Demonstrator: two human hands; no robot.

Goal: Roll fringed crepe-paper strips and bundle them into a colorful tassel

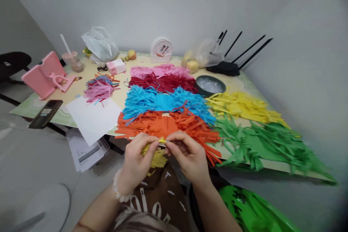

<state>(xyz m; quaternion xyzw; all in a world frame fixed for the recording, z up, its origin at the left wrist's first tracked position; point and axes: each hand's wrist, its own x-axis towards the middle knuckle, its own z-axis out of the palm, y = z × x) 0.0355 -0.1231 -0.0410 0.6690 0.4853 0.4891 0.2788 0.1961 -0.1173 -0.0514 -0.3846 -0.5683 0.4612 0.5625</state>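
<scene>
My left hand (137,161) and my right hand (187,154) meet just in front of the table edge, both pinched on a thin yellow paper strip (162,140) held between their fingertips. More yellow paper (158,159) hangs below the hands over my lap. Directly beyond the hands lies a fringed orange paper sheet (163,124), with a blue fringed sheet (163,102) behind it.
On the table (81,88) lie red and pink fringed sheets (163,76), yellow (241,105) and green (261,141) ones on the right, a pile of pink strips (100,87), white paper (92,117), a phone (45,113), a pink stand (46,74), a dark bowl (210,85), a router (231,66) and bags.
</scene>
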